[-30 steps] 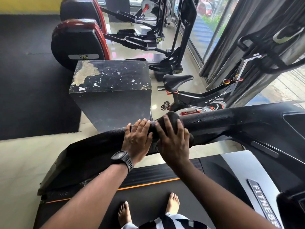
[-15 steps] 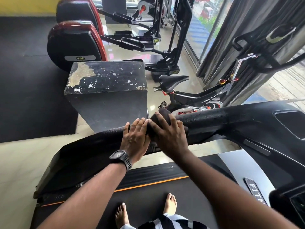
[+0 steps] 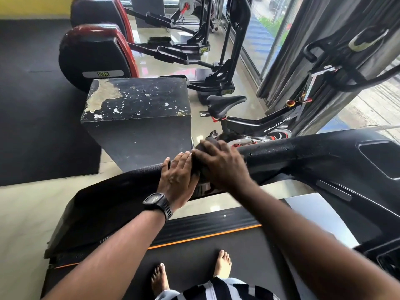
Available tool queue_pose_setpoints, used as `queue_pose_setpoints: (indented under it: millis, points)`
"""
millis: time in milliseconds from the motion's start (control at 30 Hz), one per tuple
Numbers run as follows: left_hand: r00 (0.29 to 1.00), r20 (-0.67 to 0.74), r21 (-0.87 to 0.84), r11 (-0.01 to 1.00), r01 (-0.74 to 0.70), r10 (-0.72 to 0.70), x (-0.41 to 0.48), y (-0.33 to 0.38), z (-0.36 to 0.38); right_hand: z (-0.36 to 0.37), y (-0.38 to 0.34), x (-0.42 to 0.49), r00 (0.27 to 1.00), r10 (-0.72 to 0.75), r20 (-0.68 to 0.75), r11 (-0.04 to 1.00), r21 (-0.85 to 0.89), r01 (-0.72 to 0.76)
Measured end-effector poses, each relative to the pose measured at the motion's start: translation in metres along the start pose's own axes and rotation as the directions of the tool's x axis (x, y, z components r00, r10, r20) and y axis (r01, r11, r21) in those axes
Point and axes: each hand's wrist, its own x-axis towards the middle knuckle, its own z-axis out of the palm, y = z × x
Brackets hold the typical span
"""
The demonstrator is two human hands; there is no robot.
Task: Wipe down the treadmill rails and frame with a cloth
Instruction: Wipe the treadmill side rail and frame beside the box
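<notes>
I stand barefoot on the treadmill belt (image 3: pixel 194 256), facing its black left handrail (image 3: pixel 281 152). My right hand (image 3: pixel 223 167) lies over the top of the rail, fingers curled round a dark cloth (image 3: pixel 198 167) wrapped on it; this hand is motion-blurred. My left hand (image 3: pixel 177 178), with a black watch on its wrist, presses flat on the rail just left of the cloth, fingers straight and touching the cloth's edge. Most of the cloth is hidden under my right hand. The rail slopes down left into a wide black frame cover (image 3: pixel 108 195).
A scuffed black box (image 3: pixel 138 118) stands just beyond the rail. A black spin bike (image 3: pixel 259 124) sits behind it to the right, by grey curtains and a window. Red-and-black ellipticals (image 3: pixel 95 55) stand farther back. The treadmill console (image 3: pixel 378 156) rises at right.
My right hand has slid with the cloth slightly left and up over the rail, closing against my left hand's fingertips. My left hand has stayed in place on the rail.
</notes>
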Motion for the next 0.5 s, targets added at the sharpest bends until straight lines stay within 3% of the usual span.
queue_pose_setpoints:
  millis: [100, 200, 267, 400, 500]
  points:
    - [1.0, 0.019, 0.016, 1.0, -0.013, 0.013, 0.002, 0.002, -0.001, -0.014, 0.041, 0.013, 0.978, 0.177, 0.115, 0.984, -0.002, -0.178]
    - [1.0, 0.016, 0.014, 1.0, -0.014, 0.014, 0.004, 0.006, 0.001, -0.012, 0.035, -0.011, 0.917, 0.398, 0.011, 0.917, -0.015, -0.398]
    - [1.0, 0.004, 0.018, 1.0, -0.001, 0.001, 0.005, 0.009, 0.004, 0.0, 0.005, -0.03, 0.932, 0.355, -0.07, 0.933, -0.037, -0.358]
    - [0.999, -0.035, 0.009, 1.0, 0.007, -0.007, 0.007, 0.011, 0.006, 0.009, -0.006, -0.015, 0.995, 0.062, -0.079, 0.998, -0.011, -0.063]
    - [1.0, -0.027, 0.036, 0.999, 0.004, -0.003, 0.009, 0.015, 0.007, -0.008, 0.029, 0.007, 0.993, 0.116, 0.037, 0.993, -0.004, -0.116]
